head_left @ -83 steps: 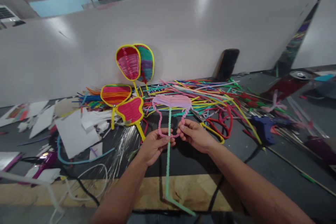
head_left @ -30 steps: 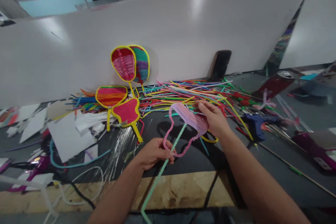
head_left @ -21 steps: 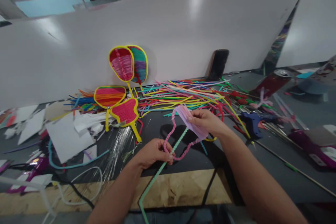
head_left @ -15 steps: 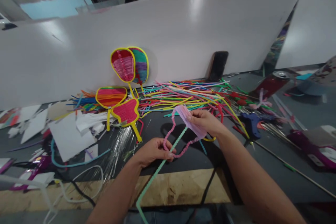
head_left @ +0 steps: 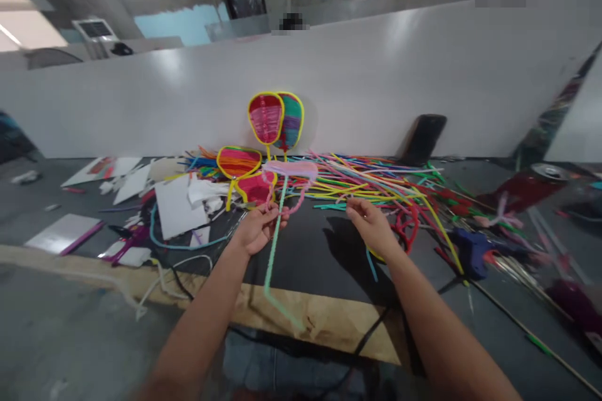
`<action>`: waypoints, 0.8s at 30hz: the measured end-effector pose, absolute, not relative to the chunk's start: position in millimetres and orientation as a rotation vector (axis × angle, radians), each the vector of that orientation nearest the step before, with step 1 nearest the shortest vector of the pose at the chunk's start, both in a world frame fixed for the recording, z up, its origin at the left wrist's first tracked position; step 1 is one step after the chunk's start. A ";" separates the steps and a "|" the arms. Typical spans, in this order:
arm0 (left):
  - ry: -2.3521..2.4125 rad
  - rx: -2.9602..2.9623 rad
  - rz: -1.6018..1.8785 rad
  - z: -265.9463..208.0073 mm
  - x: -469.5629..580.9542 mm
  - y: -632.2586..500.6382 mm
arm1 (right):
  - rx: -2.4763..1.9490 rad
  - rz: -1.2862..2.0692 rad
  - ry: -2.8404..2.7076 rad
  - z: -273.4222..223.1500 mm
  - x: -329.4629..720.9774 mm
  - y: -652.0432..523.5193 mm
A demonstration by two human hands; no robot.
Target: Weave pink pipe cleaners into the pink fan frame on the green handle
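My left hand [head_left: 258, 225] is closed around the lower end of a pink pipe cleaner loop [head_left: 300, 199] and a pale green pipe cleaner [head_left: 275, 244]. A band of lilac winding [head_left: 294, 168] crosses the top of the loop. The green stem runs down from it through my fingers and bends near the table's front edge. My right hand [head_left: 371, 225] is apart from the loop, fingers curled together in front of the pipe cleaner pile [head_left: 362, 178]. A short pink strand shows at its fingertips; whether they grip it is unclear.
Finished yellow-rimmed fans [head_left: 266, 118] lean on the white partition [head_left: 188, 100]. A phone [head_left: 423, 140] stands right of them. Farther right are a blue glue gun [head_left: 473, 254], a red can [head_left: 529, 188] and thin sticks. White paper [head_left: 181, 207] and scraps lie left.
My right hand has let go of the lilac band and moved right, away from the loop. My left hand still holds the loop, now tipped farther from me. The camera view has shifted left.
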State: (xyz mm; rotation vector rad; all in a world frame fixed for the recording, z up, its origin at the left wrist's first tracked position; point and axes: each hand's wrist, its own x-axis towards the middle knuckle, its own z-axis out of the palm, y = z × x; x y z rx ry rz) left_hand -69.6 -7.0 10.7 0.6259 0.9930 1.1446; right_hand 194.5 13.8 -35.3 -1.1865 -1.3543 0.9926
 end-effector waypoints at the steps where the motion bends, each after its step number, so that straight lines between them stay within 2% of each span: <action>1: 0.993 0.580 1.200 12.2 -70.5 -7.8 | -1.192 0.980 -1.411 -35.8 191.9 11.6; 9: 0.976 0.443 1.365 14.0 -73.3 -22.3 | -1.083 0.996 -1.980 -14.7 174.0 -13.1; 15: 0.982 0.380 1.426 16.1 -94.4 -33.2 | -1.002 0.701 -2.623 9.4 160.9 -54.8; 19: 1.001 0.378 1.417 10.7 -101.9 -45.3 | -0.961 0.488 -2.781 -12.9 170.0 -88.3; 24: 0.993 0.393 1.317 -6.2 -74.6 -68.2 | -1.185 0.256 -2.693 -54.1 200.4 -114.1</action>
